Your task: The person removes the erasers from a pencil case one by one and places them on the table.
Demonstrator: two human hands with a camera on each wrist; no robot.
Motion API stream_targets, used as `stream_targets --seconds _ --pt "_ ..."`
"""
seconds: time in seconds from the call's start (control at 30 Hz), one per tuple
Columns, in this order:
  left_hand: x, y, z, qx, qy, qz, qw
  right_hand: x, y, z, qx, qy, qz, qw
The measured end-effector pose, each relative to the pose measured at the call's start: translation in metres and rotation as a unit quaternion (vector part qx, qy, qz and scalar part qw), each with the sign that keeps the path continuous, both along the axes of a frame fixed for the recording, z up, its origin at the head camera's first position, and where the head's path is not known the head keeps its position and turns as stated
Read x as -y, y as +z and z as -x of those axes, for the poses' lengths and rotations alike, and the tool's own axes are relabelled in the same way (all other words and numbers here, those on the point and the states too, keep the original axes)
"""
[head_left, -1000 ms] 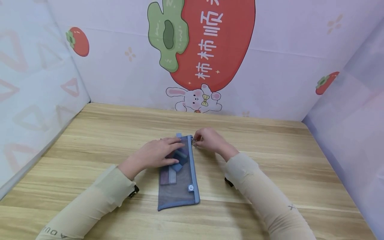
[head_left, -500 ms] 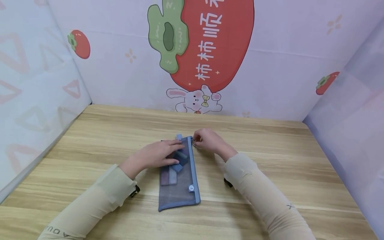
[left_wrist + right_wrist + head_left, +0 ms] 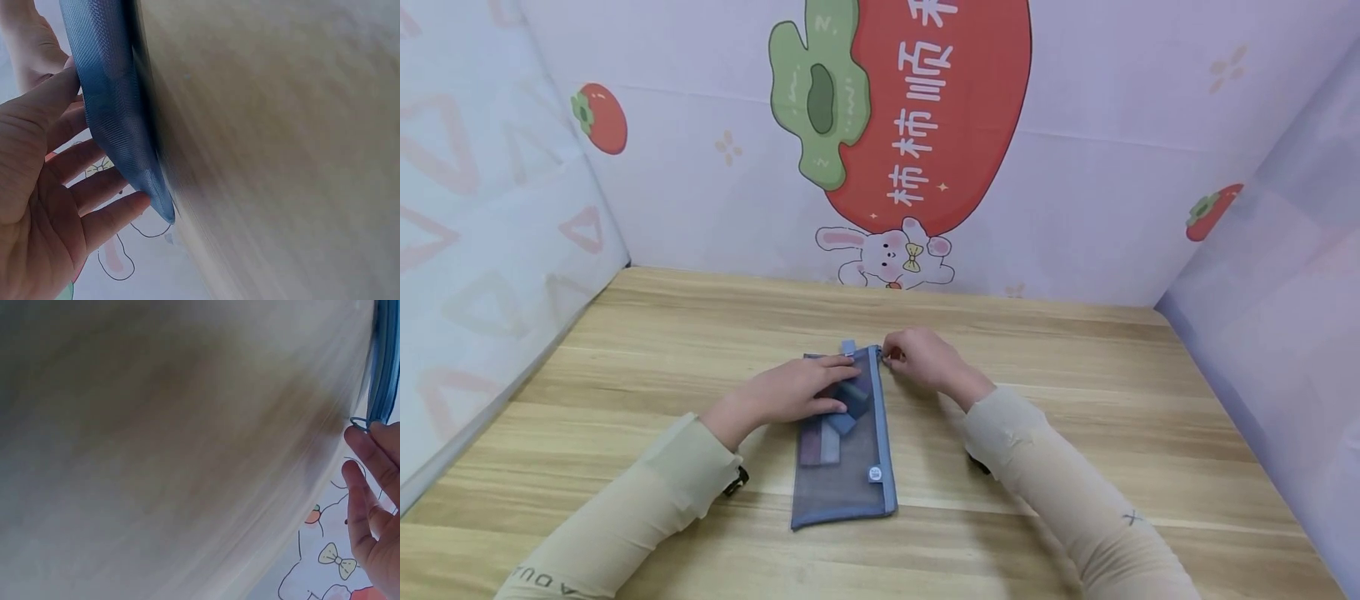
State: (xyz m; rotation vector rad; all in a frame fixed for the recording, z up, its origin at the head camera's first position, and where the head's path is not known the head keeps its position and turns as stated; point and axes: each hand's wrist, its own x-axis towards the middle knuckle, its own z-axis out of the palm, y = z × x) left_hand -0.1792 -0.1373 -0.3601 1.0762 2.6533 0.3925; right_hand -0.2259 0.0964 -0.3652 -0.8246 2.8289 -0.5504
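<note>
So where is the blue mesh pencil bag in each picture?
Head view: the blue mesh pencil bag lies mid-table, under the left hand.
Left wrist view: the bag runs down the upper left, with the fingers against it.
Right wrist view: only its blue edge shows, top right.
Shared landmark: the bunny drawing on the back wall.

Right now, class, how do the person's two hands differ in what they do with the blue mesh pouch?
The left hand lies flat with straight fingers on top of the pouch, pressing it to the wooden table. The right hand is curled beside the pouch's far corner, pinching the zipper ring. Both wear beige sleeves and touch the pouch's far end.
</note>
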Motion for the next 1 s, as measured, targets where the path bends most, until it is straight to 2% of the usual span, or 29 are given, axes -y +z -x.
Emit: stream_targets --seconds 0.4,1.0 --pt "-0.0014 -0.001 0.0012 0.026 0.018 0.007 0.9995 0.0 0.0027 -0.0009 0.006 0.012 -0.023 1.0" --pt "0.0003 -0.0042 0.0022 0.04 0.009 -0.002 0.9991 -0.0068 0.0093 -0.0069 0.033 0.03 -0.03 0.999"
